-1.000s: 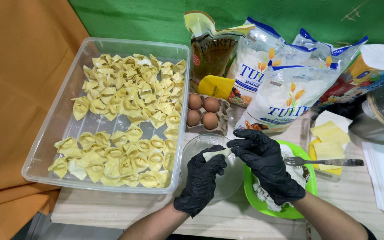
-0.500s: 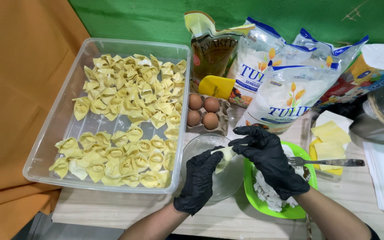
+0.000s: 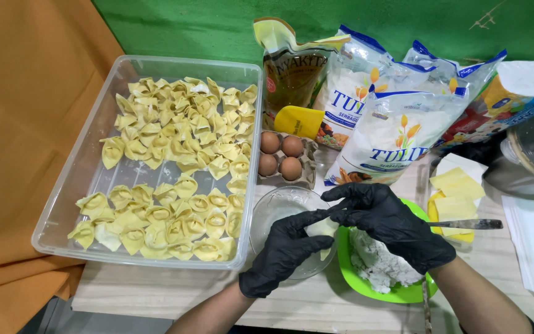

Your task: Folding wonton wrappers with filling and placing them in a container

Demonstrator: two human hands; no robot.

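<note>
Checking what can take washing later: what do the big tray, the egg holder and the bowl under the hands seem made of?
Large rectangular clear tray: glossy see-through plastic, probably. Grey four-egg carton: matte moulded pulp, rough-edged. Small round clear bowl: transparent with glints, glass or plastic, cannot tell. Both hands (left, right) wear black, slightly shiny gloves, likely nitrile.

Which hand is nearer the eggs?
Left. The left hand sits below the eggs, over the glass bowl. The right hand is farther off, over the green plate.
</note>
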